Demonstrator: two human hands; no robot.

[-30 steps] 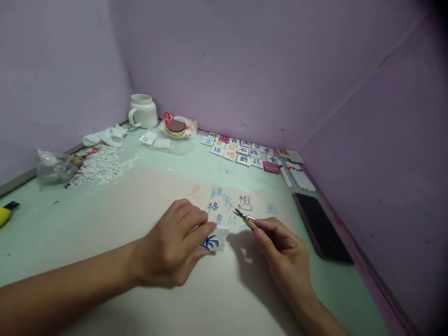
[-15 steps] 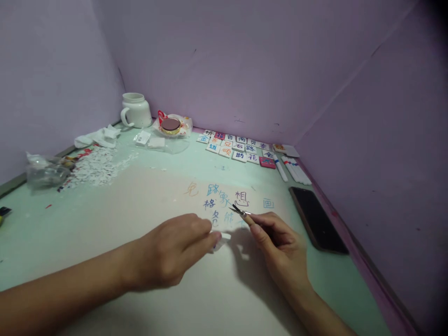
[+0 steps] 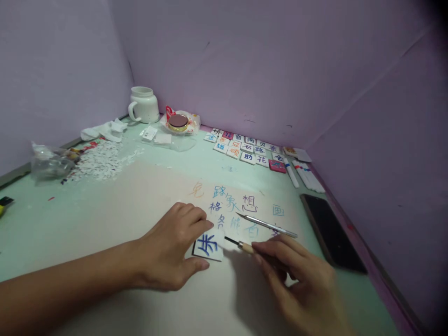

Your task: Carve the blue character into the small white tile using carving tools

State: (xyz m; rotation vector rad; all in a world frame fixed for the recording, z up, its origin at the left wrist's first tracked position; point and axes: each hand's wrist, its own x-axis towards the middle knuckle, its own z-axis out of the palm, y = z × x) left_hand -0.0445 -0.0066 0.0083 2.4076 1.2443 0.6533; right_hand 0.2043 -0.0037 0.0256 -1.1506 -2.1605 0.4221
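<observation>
My left hand [image 3: 175,247] pinches a white square tile [image 3: 217,254] between thumb and fingers. The tile lies on a pale sheet with a blue drawn character facing up, and my fingers cover its left edge. In my right hand [image 3: 294,275] is a carving gouge [image 3: 247,247], with a dark blade and a wooden handle; its tip points left, close to the tile's right side. Just beyond it, a silver craft knife [image 3: 268,224] rests on the sheet [image 3: 157,191], which bears several handwritten characters in blue, purple and orange.
Several lettered tiles [image 3: 248,157] stand in rows at the back. A phone [image 3: 332,233] and white pens [image 3: 308,176] lie at right. White shavings [image 3: 101,161], a plastic bag [image 3: 52,163], a white mug [image 3: 144,105] and a round tin [image 3: 178,121] sit toward the left and back.
The tile, earlier tilted and mostly hidden by my left hand, now lies with its character showing. My right hand has lowered and the gouge tip moved down, leaving the craft knife in plain view.
</observation>
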